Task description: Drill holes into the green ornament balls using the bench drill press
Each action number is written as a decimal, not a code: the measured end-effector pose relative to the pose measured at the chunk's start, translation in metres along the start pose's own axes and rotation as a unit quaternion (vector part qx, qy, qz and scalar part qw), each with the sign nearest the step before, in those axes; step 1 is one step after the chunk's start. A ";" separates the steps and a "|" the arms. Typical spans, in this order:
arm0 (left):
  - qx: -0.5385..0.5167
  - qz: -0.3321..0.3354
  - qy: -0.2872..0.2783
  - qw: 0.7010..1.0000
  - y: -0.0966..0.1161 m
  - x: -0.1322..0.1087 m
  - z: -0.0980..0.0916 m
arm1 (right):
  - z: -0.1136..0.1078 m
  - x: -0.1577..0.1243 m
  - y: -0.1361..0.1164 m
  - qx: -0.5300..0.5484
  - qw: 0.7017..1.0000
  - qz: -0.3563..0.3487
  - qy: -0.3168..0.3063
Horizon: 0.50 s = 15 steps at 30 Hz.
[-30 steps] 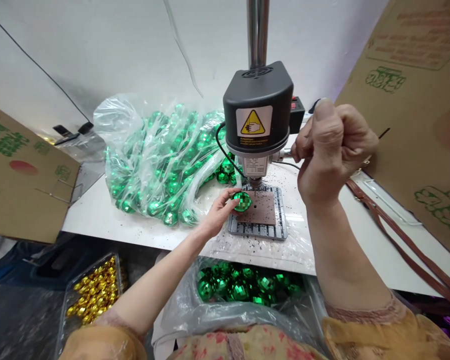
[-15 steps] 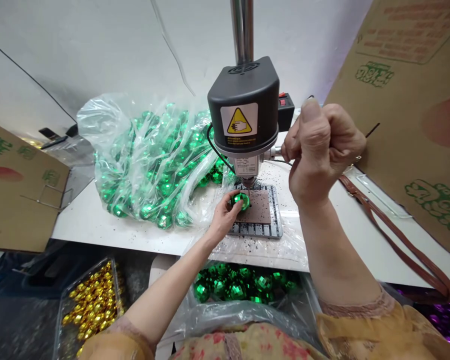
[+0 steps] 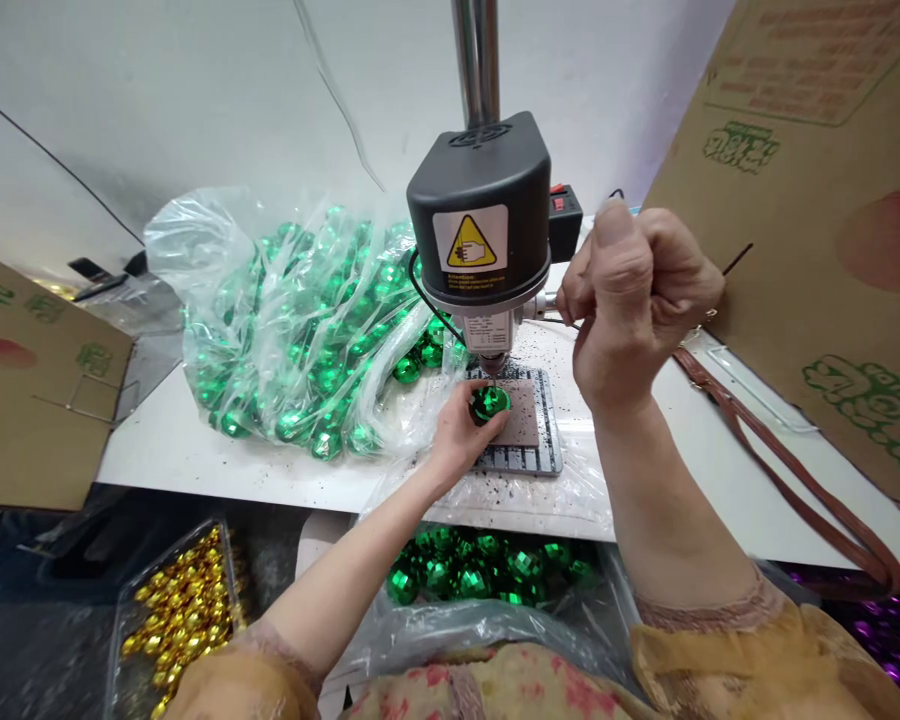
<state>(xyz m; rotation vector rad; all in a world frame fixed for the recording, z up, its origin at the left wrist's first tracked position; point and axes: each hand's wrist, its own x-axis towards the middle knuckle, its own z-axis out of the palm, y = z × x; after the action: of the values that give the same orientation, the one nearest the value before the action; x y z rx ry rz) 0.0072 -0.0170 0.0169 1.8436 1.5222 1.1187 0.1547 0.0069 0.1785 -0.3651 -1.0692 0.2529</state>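
A shiny green faceted ball (image 3: 490, 403) is gripped between the thumb and fingers of my left hand (image 3: 461, 430). It sits under the bit of a small black drill press (image 3: 480, 205), over a brown board (image 3: 523, 415) on the slotted metal base (image 3: 551, 440). Whether the bit touches the ball I cannot tell. My right hand (image 3: 634, 290) is closed at the right side of the press, fingers wrapped round the feed handle (image 3: 546, 304), which is mostly hidden by the hand.
A clear plastic bag (image 3: 292, 330) full of green balls lies left of the press. More green balls (image 3: 472, 575) fill a lined container at my lap. Gold balls (image 3: 184, 600) are in a tray lower left. Cardboard boxes (image 3: 802, 230) flank the table; a brown strap (image 3: 787, 455) lies right.
My left hand has shifted the green ball slightly right, placing it under the drill bit. My right hand stays closed on the handle. The whole view has moved a little.
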 end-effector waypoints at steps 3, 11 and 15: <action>-0.008 -0.018 0.022 1.000 0.002 -0.004 0.009 | -0.001 0.000 0.000 -0.031 0.999 0.012 -0.006; 0.018 0.000 0.035 0.999 -0.003 -0.005 0.018 | -0.004 -0.002 0.000 -0.069 0.997 0.028 -0.024; 0.001 0.023 0.027 0.999 -0.007 -0.004 0.017 | -0.007 -0.003 0.002 -0.071 0.997 0.007 -0.035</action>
<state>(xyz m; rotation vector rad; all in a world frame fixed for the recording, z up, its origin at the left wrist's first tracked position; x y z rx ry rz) 0.0169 -0.0170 0.0010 1.8721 1.5173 1.1988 0.1593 0.0066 0.1718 -0.4949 -1.1577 0.2043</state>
